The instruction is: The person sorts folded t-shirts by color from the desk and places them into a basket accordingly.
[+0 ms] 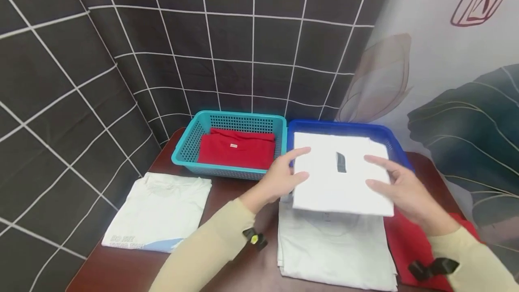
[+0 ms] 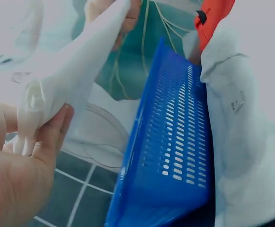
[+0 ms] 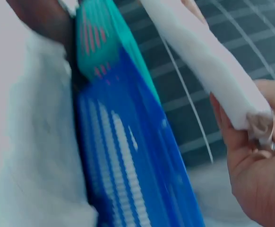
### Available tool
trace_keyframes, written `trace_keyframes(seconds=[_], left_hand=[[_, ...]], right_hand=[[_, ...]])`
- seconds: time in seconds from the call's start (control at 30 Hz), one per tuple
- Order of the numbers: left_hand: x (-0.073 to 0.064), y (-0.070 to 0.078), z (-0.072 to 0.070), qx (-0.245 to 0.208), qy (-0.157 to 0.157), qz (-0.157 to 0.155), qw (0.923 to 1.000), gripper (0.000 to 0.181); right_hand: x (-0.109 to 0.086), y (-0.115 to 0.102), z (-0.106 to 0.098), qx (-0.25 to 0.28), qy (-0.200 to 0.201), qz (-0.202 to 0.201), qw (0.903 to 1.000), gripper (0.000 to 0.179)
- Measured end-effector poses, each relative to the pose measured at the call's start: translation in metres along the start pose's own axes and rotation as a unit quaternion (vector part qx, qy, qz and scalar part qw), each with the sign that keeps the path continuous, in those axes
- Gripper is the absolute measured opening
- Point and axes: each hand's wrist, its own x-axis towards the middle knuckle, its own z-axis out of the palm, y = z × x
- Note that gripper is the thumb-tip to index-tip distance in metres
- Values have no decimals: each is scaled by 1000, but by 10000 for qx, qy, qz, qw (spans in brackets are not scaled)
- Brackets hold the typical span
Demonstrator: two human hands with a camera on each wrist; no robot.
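Note:
Both hands hold a folded white T-shirt point(image 1: 320, 188) with a small dark print, raised over the front of the blue basket point(image 1: 344, 126). My left hand point(image 1: 280, 175) pinches its left edge, thumb and fingers on opposite faces in the left wrist view. On the other side my right hand point(image 1: 407, 188) grips the right edge, and the right wrist view shows the folded layers point(image 3: 213, 61) between thumb and fingers. The shirt hides most of the basket's inside. Below it on the table lies another folded white T-shirt point(image 1: 336, 251).
Left of the blue basket stands a teal basket point(image 1: 184, 148) with folded red clothing point(image 1: 235, 152) in it. A white printed T-shirt point(image 1: 162, 206) lies at the table's left. Red cloth point(image 1: 409, 242) lies under the right forearm. Dark gridded fabric point(image 1: 227, 39) hangs behind the table point(image 1: 231, 265).

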Motion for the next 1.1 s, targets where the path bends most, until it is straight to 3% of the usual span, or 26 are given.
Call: trace_keyframes(seconds=[0.1,0.23,0.33,0.43,0.6,0.8,1.0,1.1], left_hand=[[31,1,10,205,48,139,9997,61],[73,-1,20,289,79,185,9994,60],[97,-5,29,269,151,15,9995,61],[113,-9,40,201,203,-269,9992,63],[127,-17,56,68,254,-666,9974,65],[135,-29,75,-115,153,-1112,9936,69],[136,-41,85,214,2,-1810,9832,78],[138,-44,87,429,-86,-1942,9800,80]], right_hand=[[18,6,-24,-141,19,131,9998,74],[45,16,-53,-829,94,-56,9965,77],[64,24,-67,-1049,60,-39,9945,80],[76,33,-75,-1231,-43,249,9921,86],[85,45,-83,-1606,-255,652,9845,93],[90,52,-87,-2453,-567,666,9655,89],[95,58,-78,-2989,-649,712,9494,79],[97,59,-73,-3176,-612,772,9431,75]])
